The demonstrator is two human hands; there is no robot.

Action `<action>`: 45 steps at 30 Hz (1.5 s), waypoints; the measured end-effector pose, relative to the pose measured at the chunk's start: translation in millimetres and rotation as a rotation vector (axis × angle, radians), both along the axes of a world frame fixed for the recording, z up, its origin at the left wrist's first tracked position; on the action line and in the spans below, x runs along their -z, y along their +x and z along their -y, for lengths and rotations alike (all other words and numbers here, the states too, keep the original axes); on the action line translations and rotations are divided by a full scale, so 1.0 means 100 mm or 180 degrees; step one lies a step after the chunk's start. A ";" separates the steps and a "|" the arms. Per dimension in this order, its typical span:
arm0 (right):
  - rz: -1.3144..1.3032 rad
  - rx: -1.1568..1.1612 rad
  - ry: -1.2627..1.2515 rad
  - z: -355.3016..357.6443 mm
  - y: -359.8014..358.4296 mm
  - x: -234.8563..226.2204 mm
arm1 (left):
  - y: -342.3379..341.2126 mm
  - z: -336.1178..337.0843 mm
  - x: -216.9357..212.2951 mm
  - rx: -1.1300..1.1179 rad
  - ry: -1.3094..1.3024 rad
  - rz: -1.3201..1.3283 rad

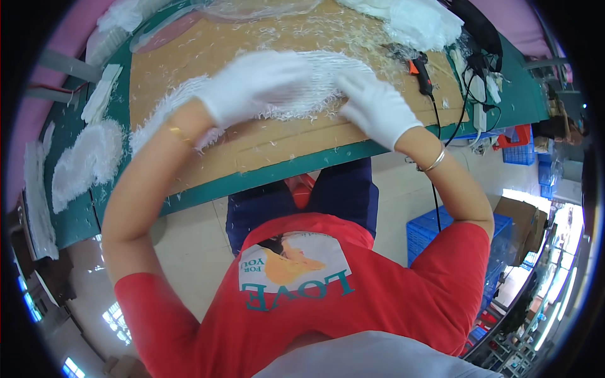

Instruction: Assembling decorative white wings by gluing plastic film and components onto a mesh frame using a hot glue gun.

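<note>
- The left hand (255, 85), in a white glove, lies palm down on a long white fringed strip (296, 94). Its fingers are spread flat and only a little curled, so it presses the strip more than it grips it.
- The right hand (375, 107), also in a white glove, rests on the right end of the same strip. Its fingers are stretched out and close together, pressing down; it does not close around anything.
- The white fringed strip lies across a brown cardboard sheet (265, 142), from the left side under the left forearm to the middle, where the two hands meet it. Part of it is hidden under the hands.
- The cardboard sheet lies on a green tabletop (82, 214), and many small white scraps are scattered on it.
- On the left of the tabletop lies a fluffy white piece (88, 160), well apart from the hands, and farther left is a flat white strip (101, 94).
- At the far right there is a heap of white material (413, 22).
- Just right of the right hand lies an orange and black tool (421, 72) with a black cable (435, 183) that hangs over the near edge of the tabletop.
- Each wrist carries a thin gold bracelet (432, 165).
- Below the tabletop, on the right, stands a blue plastic crate (428, 230) on the light floor.
</note>
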State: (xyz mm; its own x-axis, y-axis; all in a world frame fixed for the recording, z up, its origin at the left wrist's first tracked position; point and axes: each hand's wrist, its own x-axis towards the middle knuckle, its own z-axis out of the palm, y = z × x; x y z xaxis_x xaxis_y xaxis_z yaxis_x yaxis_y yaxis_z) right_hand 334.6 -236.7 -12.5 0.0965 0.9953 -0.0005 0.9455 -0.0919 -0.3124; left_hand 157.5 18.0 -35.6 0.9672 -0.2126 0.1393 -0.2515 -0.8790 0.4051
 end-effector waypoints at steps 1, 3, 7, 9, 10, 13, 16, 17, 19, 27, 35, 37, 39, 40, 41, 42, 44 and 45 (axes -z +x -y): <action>0.0408 -0.0209 -0.0286 0.01 0.02 0.09 | 0.09 0.11 0.16 0.0042 0.0016 -0.0019; 0.0508 -0.0387 -0.0279 0.20 -0.05 0.11 | 0.14 0.29 0.37 -0.0138 0.0784 0.0388; 0.0379 -0.0805 -0.0890 0.77 -0.16 -0.14 | 0.25 0.33 0.31 -0.0124 0.0980 0.0325; 0.0188 -0.1247 -0.1240 0.85 -0.11 -0.36 | 0.20 0.31 0.26 -0.0221 0.1050 0.0321; 0.0183 -0.1282 -0.1229 0.84 -0.06 -0.47 | 0.20 0.31 0.26 -0.0251 0.1060 0.0303; -0.0492 -0.1069 -0.1694 0.45 0.03 -0.84 | 0.06 0.25 0.19 -0.0137 0.0958 0.0477; 0.0139 -0.0921 -0.0456 0.04 -0.04 -0.95 | 0.01 0.51 0.01 -0.0740 0.1122 0.0964; 0.0167 -0.1168 -0.0399 -0.11 -0.09 -0.96 | -0.19 0.58 -0.08 -0.0978 0.1214 0.0930; 0.1632 -0.0648 0.0330 -0.39 -0.25 -0.95 | -0.61 0.80 -0.27 -0.1583 0.0748 0.1062; -0.0402 -0.2820 0.0729 -1.92 -1.60 -0.27 | -2.14 0.66 0.06 -0.3178 0.0629 0.0433; 0.0584 -0.1587 0.1132 -3.20 -1.46 0.17 | -2.04 0.73 0.19 -0.3313 0.0304 0.0600; 0.0550 -0.1784 0.0603 -3.06 -1.70 -0.25 | -2.11 0.72 0.20 -0.3423 0.0196 0.0575; 0.0502 -0.2548 0.0093 -2.87 -1.95 -0.34 | -2.11 0.72 0.21 -0.3425 0.0167 0.0577; 0.0414 -0.3267 -0.0400 -2.81 -2.04 -0.33 | -2.11 0.73 0.20 -0.3416 0.0129 0.0559; 0.0390 -0.3265 -0.0432 -2.83 -2.12 -0.20 | -2.09 0.74 0.18 -0.3473 0.0148 0.0597; 0.0412 -0.3145 0.0184 -2.89 -2.12 -0.01 | -2.07 0.72 0.16 -0.3462 0.0184 0.0668; 0.0414 -0.3025 0.0831 -3.14 -2.11 0.22 | -2.10 0.71 0.18 -0.3350 0.0045 0.0824; 0.0362 -0.2582 0.1020 -3.30 -2.04 0.27 | -2.11 0.69 0.20 -0.3256 -0.0108 0.1000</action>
